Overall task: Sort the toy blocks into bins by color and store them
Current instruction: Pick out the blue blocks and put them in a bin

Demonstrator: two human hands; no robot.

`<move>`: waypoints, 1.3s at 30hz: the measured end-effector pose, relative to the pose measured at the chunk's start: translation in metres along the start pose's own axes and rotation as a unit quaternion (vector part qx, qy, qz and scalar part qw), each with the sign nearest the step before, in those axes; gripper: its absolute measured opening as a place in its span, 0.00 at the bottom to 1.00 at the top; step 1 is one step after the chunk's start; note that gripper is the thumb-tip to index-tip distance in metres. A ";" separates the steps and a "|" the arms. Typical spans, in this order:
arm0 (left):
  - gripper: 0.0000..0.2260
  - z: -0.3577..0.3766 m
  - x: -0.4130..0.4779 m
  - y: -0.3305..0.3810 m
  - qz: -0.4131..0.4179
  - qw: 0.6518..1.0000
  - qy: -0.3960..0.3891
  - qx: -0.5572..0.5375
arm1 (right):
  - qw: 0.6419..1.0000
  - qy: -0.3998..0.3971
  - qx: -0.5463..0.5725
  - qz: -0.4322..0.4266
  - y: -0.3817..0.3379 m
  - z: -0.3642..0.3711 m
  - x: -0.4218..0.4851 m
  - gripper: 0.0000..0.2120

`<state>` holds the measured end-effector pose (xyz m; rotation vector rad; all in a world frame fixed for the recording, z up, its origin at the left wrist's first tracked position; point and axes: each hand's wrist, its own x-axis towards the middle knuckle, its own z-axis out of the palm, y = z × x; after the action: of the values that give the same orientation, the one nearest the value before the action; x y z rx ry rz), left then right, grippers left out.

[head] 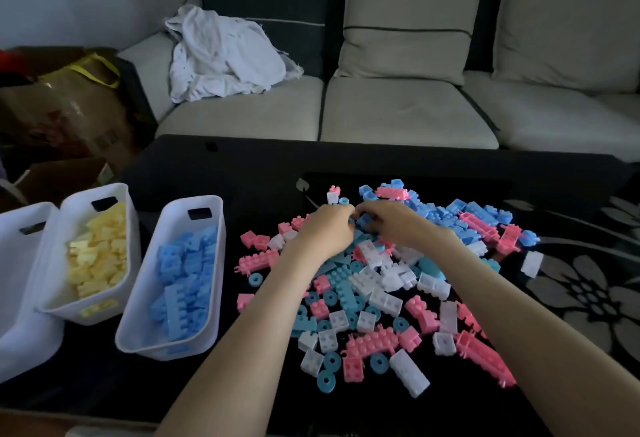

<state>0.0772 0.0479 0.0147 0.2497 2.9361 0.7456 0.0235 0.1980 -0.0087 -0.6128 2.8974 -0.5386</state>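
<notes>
A heap of pink, blue, teal and white toy blocks (pixel 384 284) lies on the black table (pixel 242 166). Both my hands are at the far middle of the heap, fingertips meeting. My left hand (pixel 327 229) has its fingers curled down into the blocks. My right hand (pixel 394 220) curls its fingers around a blue block (pixel 363 220). What the left fingers hold is hidden. At the left stand three white bins: one with blue blocks (pixel 180 277), one with yellow blocks (pixel 93 256), and one at the far left (pixel 20 284) whose contents I cannot see.
A beige and black sofa (pixel 398 104) with a crumpled white cloth (pixel 221 56) runs behind the table. Cardboard boxes and a bag (pixel 69 107) sit at the left. A dark rug with a grey flower pattern (pixel 585 284) is at the right.
</notes>
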 end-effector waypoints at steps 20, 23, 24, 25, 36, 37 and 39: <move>0.11 -0.064 -0.040 -0.001 -0.051 0.886 0.105 -0.448 | 0.843 0.248 0.477 -0.033 -0.107 -0.022 -0.023 0.07; 0.07 -0.086 -0.058 -0.019 -0.081 0.895 0.093 -0.429 | 0.852 0.228 0.468 -0.062 -0.131 -0.015 -0.017 0.08; 0.08 -0.094 -0.064 -0.025 -0.098 0.896 0.083 -0.425 | 0.857 0.219 0.462 -0.066 -0.140 -0.011 -0.015 0.08; 0.08 -0.103 -0.070 -0.031 -0.119 0.899 0.076 -0.415 | 0.863 0.208 0.455 -0.070 -0.149 -0.007 -0.014 0.08; 0.05 -0.132 -0.087 -0.086 -0.308 0.948 -0.027 0.076 | 0.973 0.004 0.154 -0.171 -0.201 0.019 -0.021 0.21; 0.05 -0.127 -0.084 -0.085 -0.308 0.946 -0.031 0.093 | 0.976 -0.013 0.127 -0.174 -0.200 0.019 -0.023 0.23; 0.05 -0.121 -0.078 -0.083 -0.310 0.942 -0.032 0.122 | 0.977 -0.035 0.113 -0.177 -0.192 0.016 -0.028 0.25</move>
<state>0.1260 -0.0946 0.0852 -0.5978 2.7747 0.2734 0.1219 0.0409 0.0492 -1.0917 2.6184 -0.8570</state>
